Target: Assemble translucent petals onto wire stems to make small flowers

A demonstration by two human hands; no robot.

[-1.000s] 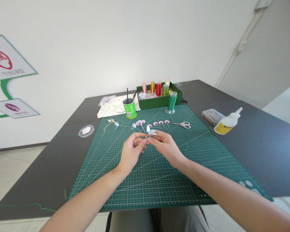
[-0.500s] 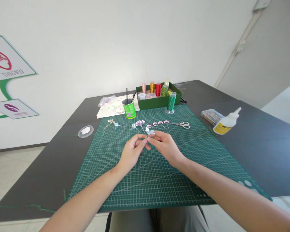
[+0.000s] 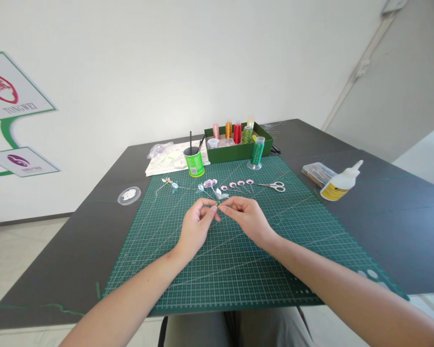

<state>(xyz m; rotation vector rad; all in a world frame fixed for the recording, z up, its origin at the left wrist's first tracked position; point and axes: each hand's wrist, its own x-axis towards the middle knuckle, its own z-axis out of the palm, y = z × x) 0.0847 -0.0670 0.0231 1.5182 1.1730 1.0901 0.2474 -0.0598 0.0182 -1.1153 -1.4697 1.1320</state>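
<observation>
My left hand (image 3: 195, 225) is closed in a pinch on the thin stem of a pale blue artificial flower (image 3: 222, 194), just below its petals. My right hand (image 3: 246, 219) meets it there, thumb and forefinger pressed together at the same stem. A bit of green shows between the fingertips, too small to make out fully. Behind the hands lie a purple flower (image 3: 210, 183) on a stem and another pale blue piece (image 3: 200, 188). Several pink loop-shaped petals (image 3: 241, 183) on wires form a row to the right, beside white-handled scissors (image 3: 278, 186).
The green cutting mat (image 3: 188, 289) covers the table's middle. At its back stand a green tin (image 3: 195, 164) holding dark sticks, a teal thread spool (image 3: 258, 153) and a green box (image 3: 235, 153) of spools. A glue bottle (image 3: 342, 184) is at right, a small dish (image 3: 120, 197) at left.
The pale blue flower has turned and tilted slightly, its petals now clearer of the right fingers. My left fingertips have shifted a little to the left; both hands keep their pinch.
</observation>
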